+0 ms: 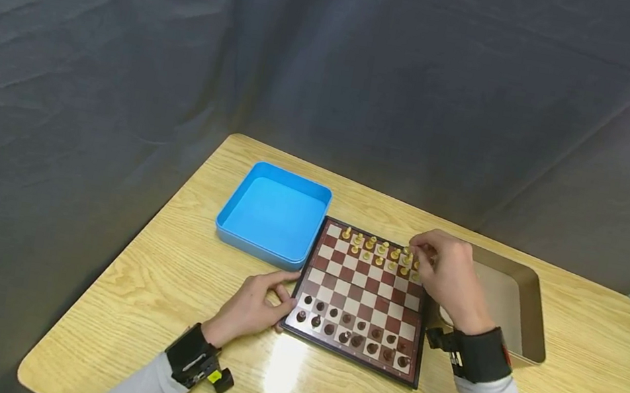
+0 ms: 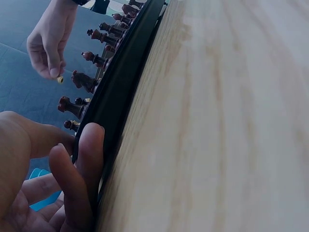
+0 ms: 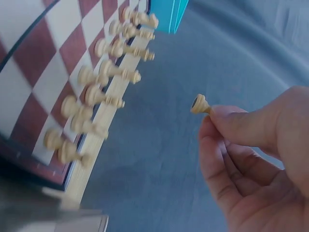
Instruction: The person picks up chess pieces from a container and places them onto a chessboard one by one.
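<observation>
A magnetic-looking chessboard [image 1: 350,290] with red and white squares lies on the table. My right hand [image 1: 450,274] pinches a cream chess piece [image 3: 199,103] between thumb and fingertips, its dark-centred base exposed, raised near the board's far right corner. Cream pieces [image 3: 113,72] stand in two rows along the far side. Dark pieces [image 1: 357,341] fill the rows at the near side. At the near left corner, my left hand [image 1: 255,303] holds the board's edge, its fingertips [image 2: 91,137] against the black rim in the left wrist view.
A blue square tray [image 1: 273,210] stands at the board's far left. On the right, a grey-brown tray [image 1: 518,308] sits partly behind my right hand and wrist. The wooden table [image 1: 169,270] meets a dark curtain [image 1: 333,77] at the back.
</observation>
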`<state>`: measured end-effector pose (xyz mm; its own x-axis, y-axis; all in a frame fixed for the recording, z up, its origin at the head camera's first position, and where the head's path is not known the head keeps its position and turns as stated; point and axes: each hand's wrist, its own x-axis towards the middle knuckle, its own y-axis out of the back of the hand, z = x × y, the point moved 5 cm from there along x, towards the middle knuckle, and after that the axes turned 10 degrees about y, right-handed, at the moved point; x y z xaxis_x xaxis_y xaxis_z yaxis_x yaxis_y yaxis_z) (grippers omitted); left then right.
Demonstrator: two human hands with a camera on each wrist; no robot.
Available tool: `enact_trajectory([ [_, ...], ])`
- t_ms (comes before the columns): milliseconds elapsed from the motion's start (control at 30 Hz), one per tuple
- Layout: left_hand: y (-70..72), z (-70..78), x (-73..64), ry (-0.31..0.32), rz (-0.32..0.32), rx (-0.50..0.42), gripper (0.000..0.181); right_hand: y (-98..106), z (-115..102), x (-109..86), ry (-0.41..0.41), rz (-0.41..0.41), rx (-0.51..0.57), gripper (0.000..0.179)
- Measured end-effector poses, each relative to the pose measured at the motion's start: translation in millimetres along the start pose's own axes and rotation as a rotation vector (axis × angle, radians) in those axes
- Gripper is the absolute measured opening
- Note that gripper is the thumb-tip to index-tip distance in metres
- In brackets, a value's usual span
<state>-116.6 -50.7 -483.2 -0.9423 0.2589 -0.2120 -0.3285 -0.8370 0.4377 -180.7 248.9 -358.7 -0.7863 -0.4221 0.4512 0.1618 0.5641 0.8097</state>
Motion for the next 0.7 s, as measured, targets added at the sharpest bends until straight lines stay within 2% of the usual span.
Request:
enact_trajectory([
  [133,0.4,0.1,-0.1,0.009,-0.009,-0.008,0.055,-9.7,-6.6,8.9,0.027,-0.028,0.026,0.013],
  [433,-0.1,-0.1,0.5,0.028,-0.017,-0.013,0.054,-29.9,-11.4,21.8,0.022,-0.091,0.086,0.014],
  [700,0.0,0.3,0.6,0.019,-0.01,0.0,0.055,-46.3,-13.7,30.9,0.033,-0.135,0.064,0.012],
])
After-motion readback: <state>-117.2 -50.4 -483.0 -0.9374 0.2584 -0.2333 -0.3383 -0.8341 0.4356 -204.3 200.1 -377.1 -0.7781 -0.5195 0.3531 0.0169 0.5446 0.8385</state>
